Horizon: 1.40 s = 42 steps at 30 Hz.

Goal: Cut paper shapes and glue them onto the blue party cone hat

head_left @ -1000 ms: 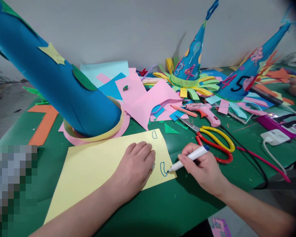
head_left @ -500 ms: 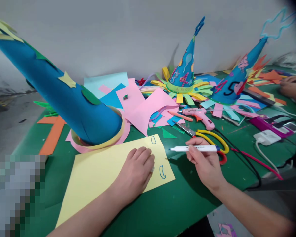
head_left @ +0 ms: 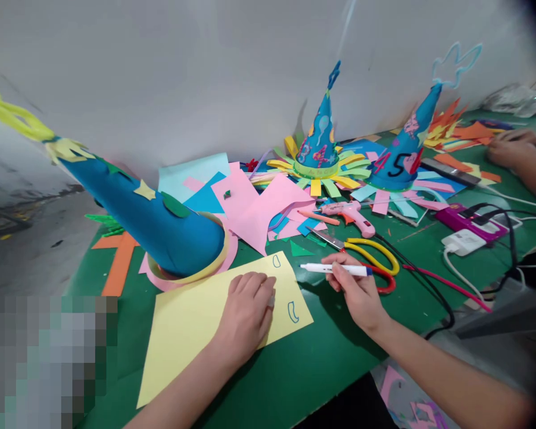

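Note:
My left hand rests on a yellow sheet, fingers curled together; something small and pale shows at its edge, too small to name. Two outlined shapes are drawn in blue near the sheet's right edge. My right hand pinches a white marker with a dark blue end, held above the green table, its tip pointing left. Just behind that hand lie scissors with yellow and red handles. A tall blue cone hat with a pink and yellow brim leans left behind the sheet.
Two decorated blue cone hats stand at the back. Pink paper, a pink glue gun, a purple power strip and cables lie on the green table. Another person's hands are at the right.
The view has shifted, showing more of the tall hat's yellow top. My right hand and the marker appear slightly further left; my left hand stays on the sheet.

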Motion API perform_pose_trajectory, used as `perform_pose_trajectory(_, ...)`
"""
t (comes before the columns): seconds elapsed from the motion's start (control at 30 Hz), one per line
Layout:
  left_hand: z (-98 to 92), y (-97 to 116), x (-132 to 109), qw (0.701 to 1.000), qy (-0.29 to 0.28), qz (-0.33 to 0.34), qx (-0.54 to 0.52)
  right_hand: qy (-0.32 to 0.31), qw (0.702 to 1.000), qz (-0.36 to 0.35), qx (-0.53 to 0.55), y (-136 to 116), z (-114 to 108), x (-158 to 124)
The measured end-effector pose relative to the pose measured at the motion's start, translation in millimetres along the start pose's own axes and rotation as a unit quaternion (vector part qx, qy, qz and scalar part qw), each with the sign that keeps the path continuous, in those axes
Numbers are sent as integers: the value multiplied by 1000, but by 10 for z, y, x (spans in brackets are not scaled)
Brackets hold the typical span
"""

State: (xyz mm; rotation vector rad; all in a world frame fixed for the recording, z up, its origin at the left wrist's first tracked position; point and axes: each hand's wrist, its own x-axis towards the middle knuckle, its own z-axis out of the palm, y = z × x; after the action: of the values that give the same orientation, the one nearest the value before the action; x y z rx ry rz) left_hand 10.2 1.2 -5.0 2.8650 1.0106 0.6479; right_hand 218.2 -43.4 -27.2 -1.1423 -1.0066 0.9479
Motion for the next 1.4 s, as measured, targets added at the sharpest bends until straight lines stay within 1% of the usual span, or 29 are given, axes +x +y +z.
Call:
perform_pose_trajectory(0.07, -55, 36, 52, 999, 11, -34, -3, 7, 1000, -3, 11, 10, 2, -5)
perform_pose_trajectory(0.13, -74, 67, 92, 997, 22, -67, -30, 15, 1000, -11, 23, 0, 22, -16)
perform_pose_trajectory(0.3, 17, 84, 80, 983, 47, -135, -114, 16, 998, -43, 48, -149, 185, -29)
perform_pose_trajectory(0.4, 78, 41, 14, 977, 63, -149, -136, 14, 996, -65, 62, -212, 312, -16)
perform_pose_trajectory(0.47, 103, 2, -30, 976, 76, -151, -134, 16, 996, -65, 60, -199, 368, -12)
perform_pose_trajectory(0.63, 121, -75, -63, 973, 79, -179, -121, 25, 999, -38, 24, -91, 386, -61)
perform_pose_trajectory(0.77, 118, -86, -52, 975, 69, -170, -126, 8, 1000, -14, 2, -64, 378, -104)
perform_pose_trajectory(0.9, 125, -69, -51, 979, 68, -148, -125, -16, 1000, 7, -8, -78, 404, -104)
perform_pose_trajectory(1.07, 133, -46, -32, 985, 71, -114, -111, -62, 998, 13, -26, -99, 432, -94)
perform_pose_trajectory(1.13, 128, -40, -19, 986, 68, -109, -103, -70, 997, 13, -34, -103, 432, -94)
perform_pose_trajectory(1.27, 124, -33, -10, 989, 82, -96, -84, -76, 996, 24, -34, -116, 439, -86)
perform_pose_trajectory(1.4, 139, -35, -34, 986, 115, -112, -37, -90, 993, 77, 13, -122, 491, -84)
